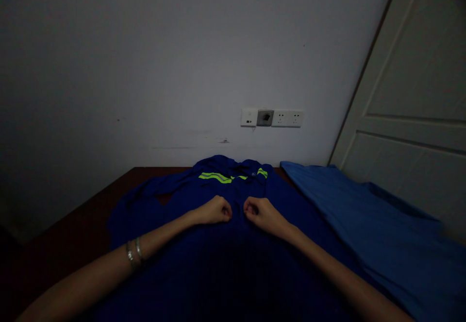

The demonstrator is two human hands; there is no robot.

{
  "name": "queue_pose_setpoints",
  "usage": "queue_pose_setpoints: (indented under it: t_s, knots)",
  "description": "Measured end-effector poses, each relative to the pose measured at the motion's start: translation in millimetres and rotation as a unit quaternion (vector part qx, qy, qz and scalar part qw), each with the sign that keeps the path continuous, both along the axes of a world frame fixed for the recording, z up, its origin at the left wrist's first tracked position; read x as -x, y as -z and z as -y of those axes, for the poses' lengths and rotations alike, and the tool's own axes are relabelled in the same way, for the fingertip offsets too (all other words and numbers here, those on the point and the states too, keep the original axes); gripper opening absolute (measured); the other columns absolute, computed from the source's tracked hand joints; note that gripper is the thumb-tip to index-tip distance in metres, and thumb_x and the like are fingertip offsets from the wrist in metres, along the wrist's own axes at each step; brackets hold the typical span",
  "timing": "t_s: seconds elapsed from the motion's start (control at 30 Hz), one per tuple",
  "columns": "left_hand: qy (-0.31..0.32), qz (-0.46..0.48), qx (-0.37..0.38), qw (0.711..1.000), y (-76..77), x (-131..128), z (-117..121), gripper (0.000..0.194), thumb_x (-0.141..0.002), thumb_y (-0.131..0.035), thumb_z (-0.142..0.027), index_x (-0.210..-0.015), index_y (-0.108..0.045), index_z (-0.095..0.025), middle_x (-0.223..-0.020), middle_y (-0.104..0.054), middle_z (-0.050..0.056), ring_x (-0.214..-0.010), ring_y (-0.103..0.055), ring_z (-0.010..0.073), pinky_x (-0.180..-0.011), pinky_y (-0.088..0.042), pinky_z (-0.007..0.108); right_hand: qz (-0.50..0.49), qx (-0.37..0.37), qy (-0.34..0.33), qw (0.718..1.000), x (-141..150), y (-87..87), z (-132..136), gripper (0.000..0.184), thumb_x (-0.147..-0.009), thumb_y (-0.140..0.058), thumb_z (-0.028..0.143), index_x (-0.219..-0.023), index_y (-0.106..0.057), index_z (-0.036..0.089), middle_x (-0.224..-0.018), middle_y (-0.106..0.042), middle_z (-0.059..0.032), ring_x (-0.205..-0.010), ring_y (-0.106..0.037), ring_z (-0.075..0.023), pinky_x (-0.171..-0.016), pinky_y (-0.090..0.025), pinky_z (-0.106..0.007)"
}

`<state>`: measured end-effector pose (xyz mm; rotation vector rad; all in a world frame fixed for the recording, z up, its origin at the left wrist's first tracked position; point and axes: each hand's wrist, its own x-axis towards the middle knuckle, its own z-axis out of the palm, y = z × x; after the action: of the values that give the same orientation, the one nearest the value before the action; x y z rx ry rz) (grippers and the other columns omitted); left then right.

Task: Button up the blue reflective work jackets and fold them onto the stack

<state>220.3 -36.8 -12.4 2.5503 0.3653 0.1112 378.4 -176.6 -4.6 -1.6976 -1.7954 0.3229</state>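
Observation:
A dark blue work jacket (218,263) with yellow-green reflective stripes (214,177) near its collar lies spread flat on a dark red-brown table (73,229). My left hand (215,211) and my right hand (262,213) rest close together on the jacket's chest, just below the collar. Both are closed, pinching the cloth along the front opening. My left forearm wears two thin bracelets (134,254).
A lighter blue cloth (371,229) lies on the table to the right of the jacket. A grey-white wall with a row of sockets (272,118) stands behind the table. A white panelled door (418,108) is at the right. The room is dim.

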Motion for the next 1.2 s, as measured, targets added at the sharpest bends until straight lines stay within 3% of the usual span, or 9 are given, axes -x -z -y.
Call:
queue_pose_setpoints:
  t_s: [0.17, 0.43, 0.73, 0.93, 1.2]
  knots:
    - [0.047, 0.006, -0.082, 0.995, 13.2, 27, 18, 0.022, -0.069, -0.056, -0.01, -0.085, -0.069, -0.015, -0.08, -0.064, 0.004, -0.068, -0.058, 0.012, -0.062, -0.041, 0.019, 0.145, 0.072, 0.007, 0.987, 29, 9.5, 13, 0.014, -0.074, -0.054, 0.025, -0.081, -0.063, 0.018, -0.076, -0.065, -0.0039, -0.069, -0.059, -0.0145, -0.058, -0.037, -0.021]
    - [0.062, 0.036, -0.12, 0.99, 21.0, 41, 27, 0.016, -0.076, -0.06, -0.02, -0.09, -0.067, -0.015, -0.087, -0.059, 0.004, -0.08, -0.056, 0.0132, -0.071, -0.041, 0.02, 0.262, 0.13, 0.111, 0.95, 53, 16.2, 6, 0.045, -0.078, -0.049, 0.05, -0.091, -0.067, 0.012, -0.093, -0.066, -0.0184, -0.087, -0.062, -0.0272, -0.071, -0.045, -0.031]
    - [0.015, 0.089, -0.171, 0.981, 40.8, 46, 44, 0.02, -0.083, -0.05, -0.019, -0.095, -0.065, -0.014, -0.093, -0.058, 0.007, -0.088, -0.053, 0.0153, -0.077, -0.042, 0.023, 0.283, 0.147, 0.131, 0.939, 63, 10.6, 3, 0.035, -0.072, -0.054, 0.038, -0.091, -0.067, 0.012, -0.092, -0.067, -0.0184, -0.085, -0.064, -0.0298, -0.068, -0.048, -0.035]
    - [-0.015, 0.126, -0.176, 0.976, 45.3, 48, 49, 0.02, -0.084, -0.046, -0.017, -0.086, -0.066, -0.014, -0.088, -0.058, 0.006, -0.086, -0.053, 0.0147, -0.076, -0.042, 0.024, 0.288, 0.13, 0.143, 0.938, 74, 7.9, 5, 0.034, -0.074, -0.052, 0.039, -0.087, -0.068, 0.011, -0.089, -0.067, -0.0186, -0.082, -0.064, -0.031, -0.066, -0.048, -0.036]
    - [-0.077, 0.157, -0.163, 0.971, 49.2, 49, 50, 0.017, -0.08, -0.048, -0.015, -0.08, -0.066, -0.015, -0.082, -0.059, 0.005, -0.082, -0.054, 0.0145, -0.072, -0.043, 0.023, 0.273, 0.149, 0.164, 0.936, 77, 11.3, -1, 0.024, -0.073, -0.054, 0.022, -0.09, -0.067, 0.012, -0.093, -0.067, -0.0172, -0.085, -0.064, -0.0288, -0.068, -0.048, -0.033]
